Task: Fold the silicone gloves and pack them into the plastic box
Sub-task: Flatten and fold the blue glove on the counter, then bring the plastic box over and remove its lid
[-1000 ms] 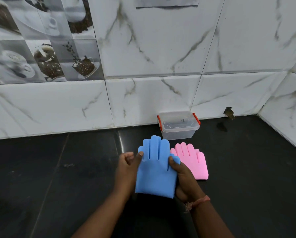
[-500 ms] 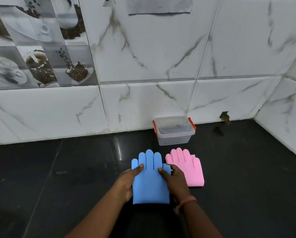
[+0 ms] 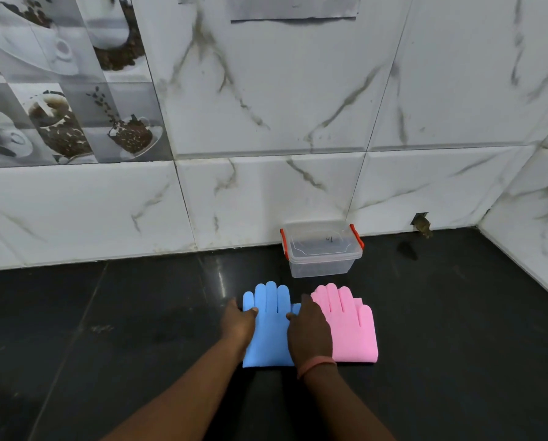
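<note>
Blue glove (image 3: 269,326), pink glove (image 3: 352,329)

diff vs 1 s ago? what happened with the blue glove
The blue glove went from lifted, gripped at both edges, down flat onto the counter beside the pink glove. The left hand and right hand now press on its sides rather than hold it up. Unchanged: the pink glove lies flat, the box sits lidded by the wall. No fold yet.
</note>
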`<state>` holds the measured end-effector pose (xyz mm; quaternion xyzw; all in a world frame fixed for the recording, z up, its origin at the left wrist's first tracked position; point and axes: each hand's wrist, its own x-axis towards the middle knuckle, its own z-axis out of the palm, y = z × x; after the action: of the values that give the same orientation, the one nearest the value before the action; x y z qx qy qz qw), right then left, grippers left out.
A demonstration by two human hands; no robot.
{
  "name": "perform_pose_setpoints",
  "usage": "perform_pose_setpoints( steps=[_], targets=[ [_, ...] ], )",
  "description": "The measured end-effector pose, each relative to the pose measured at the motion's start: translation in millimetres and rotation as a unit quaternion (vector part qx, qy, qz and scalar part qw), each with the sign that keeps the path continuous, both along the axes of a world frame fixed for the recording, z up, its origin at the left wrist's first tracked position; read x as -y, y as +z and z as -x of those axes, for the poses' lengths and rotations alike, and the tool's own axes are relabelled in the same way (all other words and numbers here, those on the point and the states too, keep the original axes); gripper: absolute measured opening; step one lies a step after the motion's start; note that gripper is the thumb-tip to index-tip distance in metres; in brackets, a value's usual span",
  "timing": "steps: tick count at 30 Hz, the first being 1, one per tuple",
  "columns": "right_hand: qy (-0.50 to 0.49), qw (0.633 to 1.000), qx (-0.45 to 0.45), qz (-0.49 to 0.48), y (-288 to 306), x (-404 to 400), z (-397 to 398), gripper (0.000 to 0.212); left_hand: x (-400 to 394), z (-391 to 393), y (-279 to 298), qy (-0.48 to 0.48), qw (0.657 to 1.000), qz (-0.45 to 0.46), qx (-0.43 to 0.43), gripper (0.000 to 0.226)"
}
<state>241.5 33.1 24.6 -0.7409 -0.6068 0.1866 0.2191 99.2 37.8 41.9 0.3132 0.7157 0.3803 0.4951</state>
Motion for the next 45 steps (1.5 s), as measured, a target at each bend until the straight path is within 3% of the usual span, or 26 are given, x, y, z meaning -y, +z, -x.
perform_pose_setpoints(
  steps=[4, 6, 8, 11, 15, 18, 20, 21, 23, 25, 27, 31, 35, 37, 40, 43, 45],
  targets=[
    [0.089, 0.986, 0.064, -0.126, -11.9, 4.2, 5.4, 0.033, 14.0, -7.5, -16.6, -0.048, 0.971, -0.104, -0.212, 0.061],
    [0.160, 0.967, 0.116, -0.158, -19.9, 0.3, 10.2, 0.045, 18.5, -13.4, -28.0, -0.149, 0.916, -0.179, -0.327, 0.062],
    [0.244, 0.952, 0.162, -0.086, -28.1, -1.8, 11.9, 0.055, 17.0, -14.3, -39.2, -0.280, 0.845, -0.174, -0.422, 0.069],
    [0.267, 0.946, 0.184, 0.002, -44.0, -6.1, 6.7, 0.060, 12.2, -10.0, -48.6, -0.388, 0.774, -0.110, -0.488, 0.083],
    [0.270, 0.944, 0.190, 0.001, -41.8, -9.2, 10.5, 0.054, 10.2, -9.4, -55.1, -0.411, 0.745, -0.083, -0.519, 0.079],
    [0.233, 0.967, 0.089, -0.052, -21.5, -19.2, 2.6, 0.031, 7.3, -8.8, -49.2, -0.376, 0.774, -0.100, -0.499, 0.076],
    [0.071, 0.987, -0.106, -0.097, 1.9, -37.2, -5.3, 0.012, 3.5, -4.2, -42.0, -0.335, 0.799, -0.131, -0.481, 0.063],
    [-0.040, 0.969, -0.227, -0.088, 14.5, -52.7, -10.7, 0.008, 2.5, -1.6, -37.8, -0.308, 0.816, -0.146, -0.467, 0.060],
    [-0.226, 0.866, -0.446, -0.031, 37.7, -87.2, -21.4, 0.035, -0.4, 1.5, -27.2, -0.261, 0.848, -0.176, -0.426, 0.055],
    [-0.298, 0.781, -0.549, 0.029, 50.8, -116.5, -30.8, 0.070, -3.4, 2.0, -17.4, -0.236, 0.871, -0.194, -0.385, 0.052],
    [-0.325, 0.754, -0.566, 0.073, 52.4, -132.1, -37.3, 0.079, -4.0, 1.6, -9.9, -0.223, 0.888, -0.197, -0.351, 0.052],
    [-0.322, 0.702, -0.628, 0.090, 44.7, -130.7, -35.4, 0.067, -0.3, 0.8, -0.5, -0.172, 0.918, -0.215, -0.287, 0.052],
    [-0.236, 0.656, -0.715, 0.044, 54.7, -104.4, -14.2, 0.054, 0.6, -1.2, 24.3, 0.001, 0.981, -0.178, -0.082, 0.027],
    [-0.189, 0.680, -0.708, 0.022, 58.9, -72.7, 1.4, 0.046, 3.6, 3.6, 41.2, 0.071, 0.982, -0.177, 0.004, 0.018],
    [-0.121, 0.713, -0.690, 0.032, 49.8, -9.0, 29.5, 0.047, 12.2, 22.8, 62.7, 0.093, 0.975, -0.188, 0.077, 0.031],
    [-0.059, 0.736, -0.670, 0.072, 46.0, 44.6, 47.2, 0.050, 34.5, 42.8, 60.1, 0.089, 0.985, -0.150, -0.009, 0.025],
    [-0.057, 0.794, -0.598, 0.094, 49.8, 62.5, 51.9, 0.051, 52.3, 49.9, 51.8, 0.105, 0.985, -0.121, -0.063, 0.026]
  ],
)
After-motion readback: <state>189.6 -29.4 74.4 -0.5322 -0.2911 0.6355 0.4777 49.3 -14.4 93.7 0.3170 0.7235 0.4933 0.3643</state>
